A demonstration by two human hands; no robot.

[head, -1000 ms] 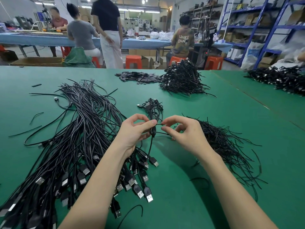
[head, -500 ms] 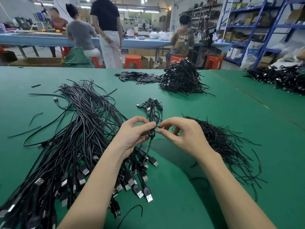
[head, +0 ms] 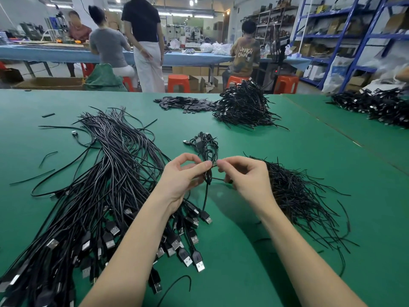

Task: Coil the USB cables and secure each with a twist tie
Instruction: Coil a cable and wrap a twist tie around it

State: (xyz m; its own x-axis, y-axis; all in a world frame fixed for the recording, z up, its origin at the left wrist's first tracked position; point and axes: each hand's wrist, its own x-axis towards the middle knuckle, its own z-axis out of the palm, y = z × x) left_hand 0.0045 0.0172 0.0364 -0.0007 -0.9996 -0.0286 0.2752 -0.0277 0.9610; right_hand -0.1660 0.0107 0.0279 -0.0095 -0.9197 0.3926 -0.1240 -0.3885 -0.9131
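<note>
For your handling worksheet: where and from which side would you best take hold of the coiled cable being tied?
Grip the coiled cable at its pinched waist, where the twist tie crosses. Come from the left, as the left hand does: the loops gather narrowest there, leaving the tie ends free for the right hand.

Black coiled USB cable (head: pixel 208 151) held upright, twist tie (head: pixel 218 178) around middle

Black USB cables (head: pixel 106 173) with silver plugs lie on the green desk (head: pixel 287 162); twist ties (head: pixel 298 196) are black, stools (head: pixel 178 83) orange, shelving (head: pixel 354 36) blue.
</note>
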